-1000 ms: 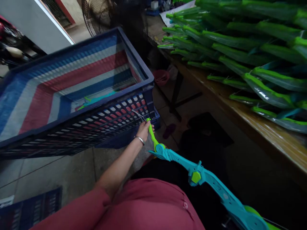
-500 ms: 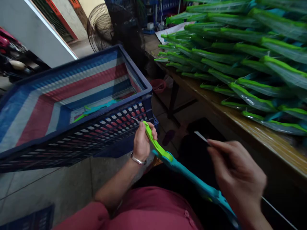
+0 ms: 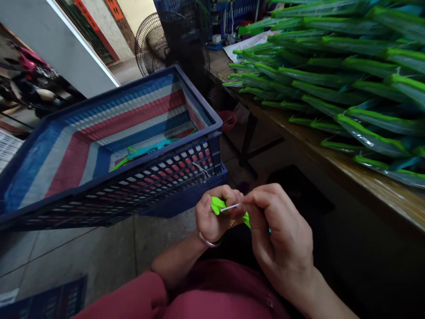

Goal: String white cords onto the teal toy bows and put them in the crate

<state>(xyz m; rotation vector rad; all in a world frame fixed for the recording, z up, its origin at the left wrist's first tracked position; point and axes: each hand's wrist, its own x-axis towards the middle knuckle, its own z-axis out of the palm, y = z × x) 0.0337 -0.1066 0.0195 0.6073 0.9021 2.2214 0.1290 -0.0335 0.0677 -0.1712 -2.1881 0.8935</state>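
My left hand (image 3: 212, 217) is closed around the bright green tip (image 3: 217, 205) of a green and teal toy bow, low in the middle of the view. My right hand (image 3: 279, 230) sits right beside it, thumb and forefinger pinched on a thin white string (image 3: 230, 207) that lies across the green tip. The rest of the bow is hidden behind my right hand. A silver bangle rings my left wrist.
A large dark blue crate (image 3: 109, 146) lined with red, white and blue striped sheet stands at the left, one bow lying in it. A wooden table (image 3: 335, 164) at the right carries several bagged green bows (image 3: 332, 84). A fan (image 3: 151, 42) stands behind.
My left hand pulled the bow's green tip back from the crate toward my lap. My right hand came in from the right and pinched the white string at the tip.
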